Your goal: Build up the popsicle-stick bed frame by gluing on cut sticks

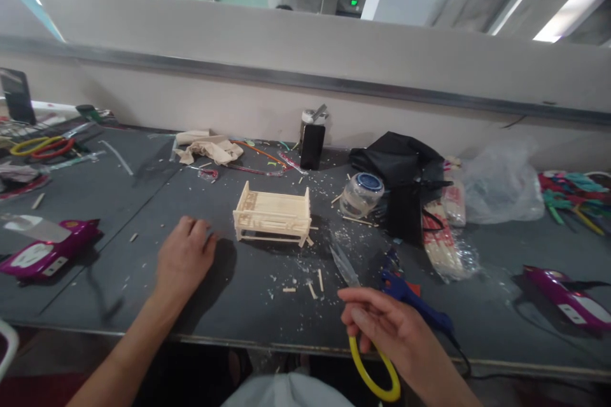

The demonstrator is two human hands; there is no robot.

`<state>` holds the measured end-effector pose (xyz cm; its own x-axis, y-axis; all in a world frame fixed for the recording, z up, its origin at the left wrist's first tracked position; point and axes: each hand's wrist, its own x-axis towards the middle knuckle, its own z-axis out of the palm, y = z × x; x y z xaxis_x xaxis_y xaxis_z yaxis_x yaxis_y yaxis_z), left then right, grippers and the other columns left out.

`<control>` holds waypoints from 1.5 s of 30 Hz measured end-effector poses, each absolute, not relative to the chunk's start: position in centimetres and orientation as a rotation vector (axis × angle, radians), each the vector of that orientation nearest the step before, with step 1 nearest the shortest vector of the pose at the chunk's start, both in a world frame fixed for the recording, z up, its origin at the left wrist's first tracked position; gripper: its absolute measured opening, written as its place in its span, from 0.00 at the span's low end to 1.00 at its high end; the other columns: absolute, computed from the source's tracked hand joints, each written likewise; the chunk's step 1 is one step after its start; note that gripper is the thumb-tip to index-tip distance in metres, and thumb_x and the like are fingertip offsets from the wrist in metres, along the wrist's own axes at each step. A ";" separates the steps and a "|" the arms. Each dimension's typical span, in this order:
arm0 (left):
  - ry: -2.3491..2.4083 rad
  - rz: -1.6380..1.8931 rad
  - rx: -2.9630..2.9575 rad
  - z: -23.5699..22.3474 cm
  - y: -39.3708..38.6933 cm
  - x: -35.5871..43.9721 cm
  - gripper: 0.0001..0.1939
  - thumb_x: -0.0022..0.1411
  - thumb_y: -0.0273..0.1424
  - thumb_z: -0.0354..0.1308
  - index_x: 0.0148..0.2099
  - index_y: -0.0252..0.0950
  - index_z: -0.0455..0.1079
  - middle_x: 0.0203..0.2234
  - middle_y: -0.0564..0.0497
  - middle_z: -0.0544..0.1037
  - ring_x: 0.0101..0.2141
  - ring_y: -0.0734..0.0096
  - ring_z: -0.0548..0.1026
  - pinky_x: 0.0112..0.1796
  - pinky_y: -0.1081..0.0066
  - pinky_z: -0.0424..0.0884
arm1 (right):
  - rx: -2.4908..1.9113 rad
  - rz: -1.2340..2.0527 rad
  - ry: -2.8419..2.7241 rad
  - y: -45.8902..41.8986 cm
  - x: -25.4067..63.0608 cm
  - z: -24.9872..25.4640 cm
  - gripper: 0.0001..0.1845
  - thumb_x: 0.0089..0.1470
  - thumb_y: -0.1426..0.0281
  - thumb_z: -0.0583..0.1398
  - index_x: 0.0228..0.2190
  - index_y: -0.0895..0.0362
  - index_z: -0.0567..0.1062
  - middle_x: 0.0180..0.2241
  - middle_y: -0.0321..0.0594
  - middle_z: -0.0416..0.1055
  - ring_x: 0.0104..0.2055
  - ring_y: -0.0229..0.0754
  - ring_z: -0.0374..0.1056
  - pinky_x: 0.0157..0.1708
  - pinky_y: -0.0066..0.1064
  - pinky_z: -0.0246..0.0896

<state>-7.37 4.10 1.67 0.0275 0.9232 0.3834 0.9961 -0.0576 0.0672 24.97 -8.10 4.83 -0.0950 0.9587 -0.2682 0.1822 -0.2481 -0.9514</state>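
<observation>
Yellow-handled scissors (375,376) are in my right hand (382,321), which is closed around them near the table's front edge. Their blades point forward, away from me, and look slightly blurred. My left hand (185,248) rests on the dark table, its fingers curled down and nothing visible in them. Just right of it stands a small bed-like model made of pale wooden sticks (273,213), with posts at its corners and a low side rail. Neither hand touches the model. Short cut stick pieces (312,289) and white crumbs lie between the model and my right hand.
A blue glue gun (415,305) lies right of my right hand. Behind stand a blue-lidded jar (361,196), a black bag (403,165) and a propped phone (312,147). Packaged sticks (442,235) lie rightward. Purple devices sit at left (52,248) and right (568,299).
</observation>
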 end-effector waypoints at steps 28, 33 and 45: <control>-2.189 -1.584 -2.419 -1.3 2.8 -2.9 0.20 0.58 0.35 0.54 0.52 0.35 0.65 0.42 0.47 0.75 0.41 0.64 0.74 0.45 0.62 0.69 | -1.272 1.547 -1.112 -0.6 22.0 2.6 0.34 0.47 0.63 0.63 0.55 0.58 0.64 0.55 0.55 0.63 0.56 0.52 0.62 0.44 0.44 0.68; -2.217 -1.532 -2.402 -1.3 2.6 -2.9 0.16 0.59 0.36 0.53 0.48 0.36 0.69 0.38 0.49 0.77 0.37 0.65 0.75 0.41 0.65 0.69 | -1.328 1.446 -1.131 0.4 22.1 2.5 0.28 0.47 0.65 0.62 0.51 0.57 0.68 0.50 0.50 0.68 0.50 0.48 0.67 0.39 0.37 0.71; -2.202 -1.566 -2.391 -1.7 2.7 -3.1 0.13 0.60 0.37 0.53 0.43 0.37 0.72 0.35 0.50 0.77 0.35 0.67 0.74 0.38 0.69 0.68 | -1.371 1.526 -1.070 1.0 20.3 2.5 0.19 0.45 0.63 0.64 0.39 0.59 0.71 0.21 0.32 0.71 0.13 0.30 0.60 0.07 0.20 0.48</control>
